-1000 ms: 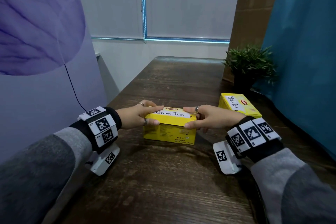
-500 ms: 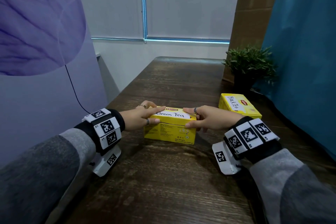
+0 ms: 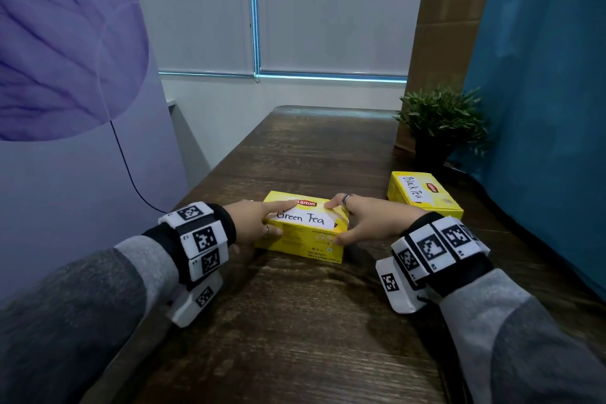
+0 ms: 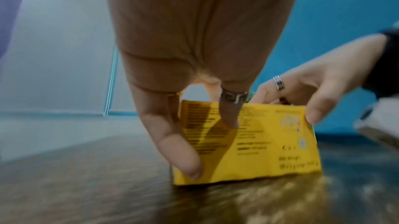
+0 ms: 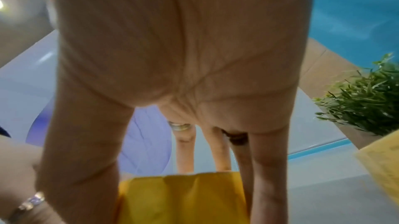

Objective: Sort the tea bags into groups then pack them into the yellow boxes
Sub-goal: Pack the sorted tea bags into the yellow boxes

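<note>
A person in grey sleeves holds a yellow box marked "Green Tea" (image 3: 303, 228) between both hands on a dark wooden table (image 3: 295, 321), near its front edge and about midway across. The left hand (image 3: 254, 218) grips the box's left end, forefinger laid across the lid and ringed thumb pressed to the front face, with a lower finger against the left edge in the left wrist view. The right hand (image 3: 367, 218) clasps the right end, its ringed finger resting on the closed lid and the thumb pinching the front face near the top right corner. The box sits flat on the wood. Further right and slightly farther back, near the table's right edge, a second yellow box labelled "Black Tea" (image 3: 423, 195) lies closed and apart from both hands. Behind it, toward the far right corner, stands a small potted plant (image 3: 441, 123).
</note>
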The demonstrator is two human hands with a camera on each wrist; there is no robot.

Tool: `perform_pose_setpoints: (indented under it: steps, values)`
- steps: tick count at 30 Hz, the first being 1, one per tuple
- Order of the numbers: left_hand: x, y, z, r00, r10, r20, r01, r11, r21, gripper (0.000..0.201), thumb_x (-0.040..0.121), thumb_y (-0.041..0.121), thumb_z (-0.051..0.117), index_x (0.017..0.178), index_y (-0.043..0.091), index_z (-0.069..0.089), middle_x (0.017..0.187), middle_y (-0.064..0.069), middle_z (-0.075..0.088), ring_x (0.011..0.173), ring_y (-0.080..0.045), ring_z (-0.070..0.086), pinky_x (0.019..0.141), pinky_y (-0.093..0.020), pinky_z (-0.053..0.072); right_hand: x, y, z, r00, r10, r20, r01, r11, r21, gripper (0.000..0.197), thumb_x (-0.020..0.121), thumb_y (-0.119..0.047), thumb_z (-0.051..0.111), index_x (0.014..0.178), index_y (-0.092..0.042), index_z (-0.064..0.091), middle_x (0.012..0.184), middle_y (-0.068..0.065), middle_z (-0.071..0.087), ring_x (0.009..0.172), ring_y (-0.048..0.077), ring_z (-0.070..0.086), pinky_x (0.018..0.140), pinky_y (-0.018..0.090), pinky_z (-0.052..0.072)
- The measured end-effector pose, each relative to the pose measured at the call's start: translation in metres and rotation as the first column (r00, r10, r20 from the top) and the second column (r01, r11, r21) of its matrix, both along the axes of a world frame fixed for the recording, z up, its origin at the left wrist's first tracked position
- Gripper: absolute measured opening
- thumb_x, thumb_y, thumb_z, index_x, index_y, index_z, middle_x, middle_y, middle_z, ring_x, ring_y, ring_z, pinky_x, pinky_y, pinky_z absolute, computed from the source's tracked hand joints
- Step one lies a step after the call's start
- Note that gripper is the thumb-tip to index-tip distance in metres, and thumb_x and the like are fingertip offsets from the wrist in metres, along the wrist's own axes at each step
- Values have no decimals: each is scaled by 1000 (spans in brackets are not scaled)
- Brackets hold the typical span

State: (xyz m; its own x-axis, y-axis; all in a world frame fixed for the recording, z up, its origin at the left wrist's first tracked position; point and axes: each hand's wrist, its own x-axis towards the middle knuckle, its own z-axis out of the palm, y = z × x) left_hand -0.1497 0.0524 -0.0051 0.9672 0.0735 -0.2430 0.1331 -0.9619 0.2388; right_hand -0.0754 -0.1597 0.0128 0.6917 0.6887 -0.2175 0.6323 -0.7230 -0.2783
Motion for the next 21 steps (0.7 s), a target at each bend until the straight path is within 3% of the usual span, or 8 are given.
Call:
perform_pose_setpoints:
  steps: [2,5,7,10,12,14,17,21]
  values:
    - [8,-7,3,996,57,73,-41,978,-203,73,89,27,60,145,39,16,134,-4,43,104,-31,60,85,-45,53,3,-2,1,999,-31,-9,31,999,45,73,76,-39,73,136,-30,34,135,4,40,119,21,46,98,31,40]
    - [29,-23,1,956,271,115,-171,828,-534,73,76,15,75,130,17,25,127,-16,46,98,-30,60,74,-49,56,7,-9,3,989,-147,21,146,989,34,79,61,-58,77,127,-35,40,119,0,37,114,21,47,97,37,43]
    - [46,-40,-2,923,370,106,-247,780,-574,78,69,21,80,126,9,28,129,-17,41,110,-30,56,74,-50,56,10,-15,3,972,-225,63,224,974,15,82,58,-64,74,126,-33,40,117,0,37,112,21,48,95,37,44]
    - [68,-64,-4,941,335,47,-229,732,-642,88,70,26,80,137,3,27,127,-10,45,113,-25,54,83,-46,55,18,-21,4,956,-275,107,276,961,2,77,62,-60,75,126,-29,43,113,0,43,108,20,51,89,34,44]
    - [77,-77,-3,983,180,21,-140,829,-542,91,72,32,78,141,7,25,129,-4,48,116,-21,52,94,-39,49,24,-25,4,950,-280,137,281,960,17,65,67,-44,79,123,-26,49,102,-1,50,96,17,53,78,30,42]
    - [84,-86,-3,999,42,14,-34,929,-367,108,66,39,81,147,12,15,145,0,38,129,-19,41,107,-33,36,29,-30,4,936,-291,195,292,956,28,55,71,-33,78,120,-27,54,107,3,54,97,18,53,80,30,42]
    - [100,-94,-8,999,-40,17,43,972,-230,117,69,32,80,150,15,-2,153,-3,25,138,-21,30,111,-31,28,35,-38,2,904,-317,288,334,943,-9,52,79,-31,71,128,-30,52,129,3,44,125,25,42,98,39,42]
    - [116,-104,-10,998,-53,30,58,978,-202,105,78,29,73,150,21,-3,153,-5,27,135,-24,34,107,-29,32,47,-49,-3,855,-380,353,414,910,-22,45,90,-31,56,134,-25,49,136,5,37,134,30,28,104,44,35]
